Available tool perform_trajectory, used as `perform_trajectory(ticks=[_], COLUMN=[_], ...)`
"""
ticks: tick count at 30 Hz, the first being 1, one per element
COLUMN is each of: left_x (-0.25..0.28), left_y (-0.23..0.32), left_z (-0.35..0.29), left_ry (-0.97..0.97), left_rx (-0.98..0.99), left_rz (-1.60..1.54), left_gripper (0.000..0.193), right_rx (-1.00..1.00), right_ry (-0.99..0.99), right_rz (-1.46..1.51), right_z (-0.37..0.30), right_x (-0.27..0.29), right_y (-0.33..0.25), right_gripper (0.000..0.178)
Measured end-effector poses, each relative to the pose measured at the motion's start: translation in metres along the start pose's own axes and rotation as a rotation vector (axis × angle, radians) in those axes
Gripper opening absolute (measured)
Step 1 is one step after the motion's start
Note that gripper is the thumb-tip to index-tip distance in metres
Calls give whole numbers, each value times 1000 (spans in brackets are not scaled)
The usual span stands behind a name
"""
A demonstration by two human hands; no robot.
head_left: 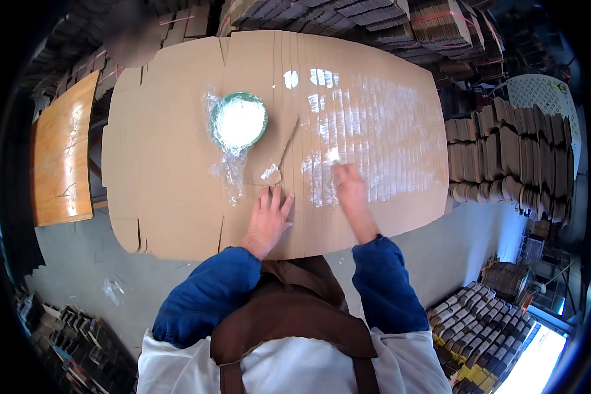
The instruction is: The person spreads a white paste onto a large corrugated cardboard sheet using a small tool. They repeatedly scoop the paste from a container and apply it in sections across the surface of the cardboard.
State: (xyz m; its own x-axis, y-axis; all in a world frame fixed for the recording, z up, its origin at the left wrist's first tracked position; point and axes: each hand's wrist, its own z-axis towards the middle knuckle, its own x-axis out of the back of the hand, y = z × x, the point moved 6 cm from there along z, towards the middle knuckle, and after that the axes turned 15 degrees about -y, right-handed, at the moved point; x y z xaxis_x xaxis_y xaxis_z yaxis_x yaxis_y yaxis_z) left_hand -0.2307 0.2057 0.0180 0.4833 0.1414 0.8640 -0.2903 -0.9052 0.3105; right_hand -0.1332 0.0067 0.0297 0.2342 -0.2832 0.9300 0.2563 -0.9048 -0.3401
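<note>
My left hand (267, 220) lies flat with its fingers spread on the brown cardboard, close to a cut or torn edge with a white smear beside it. My right hand (352, 190) is closed around a small white-coated tool (333, 156), whose kind is hard to make out. Its tip touches a row of overlapping cardboard sheets (374, 131), their stepped edges streaked with white paste. Beyond my left hand stands a green round bowl (266, 122) full of white paste, with crumpled clear plastic film (233, 177) around it. Underneath is a large cardboard-covered work surface (164, 144).
A glossy wooden board (64, 154) stands at the left. Stacked flat cardboard (440, 26) lines the back, and bundled brown pieces (509, 151) are piled at the right near a white perforated table (538, 92). More bundles (482, 328) sit at the lower right on the grey floor.
</note>
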Motion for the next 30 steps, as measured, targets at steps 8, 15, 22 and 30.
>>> perform_trajectory(ticks=[8, 15, 22, 30], left_x=[3, 0, 3, 7], left_y=[-2, 2, -3, 0], left_z=[-1, 0, 3, 4], left_ry=[-9, -17, -21, -37], left_rx=[31, 58, 78, 67], left_rz=[-58, -65, -67, -92], left_gripper=[76, 75, 74, 73], right_rx=[94, 202, -39, -60], right_ry=[-65, -64, 76, 24], right_rz=[-12, 16, 33, -43], right_z=[50, 104, 185, 249], right_x=[1, 23, 72, 51], right_y=[-31, -24, 48, 43], right_gripper=[37, 32, 37, 17])
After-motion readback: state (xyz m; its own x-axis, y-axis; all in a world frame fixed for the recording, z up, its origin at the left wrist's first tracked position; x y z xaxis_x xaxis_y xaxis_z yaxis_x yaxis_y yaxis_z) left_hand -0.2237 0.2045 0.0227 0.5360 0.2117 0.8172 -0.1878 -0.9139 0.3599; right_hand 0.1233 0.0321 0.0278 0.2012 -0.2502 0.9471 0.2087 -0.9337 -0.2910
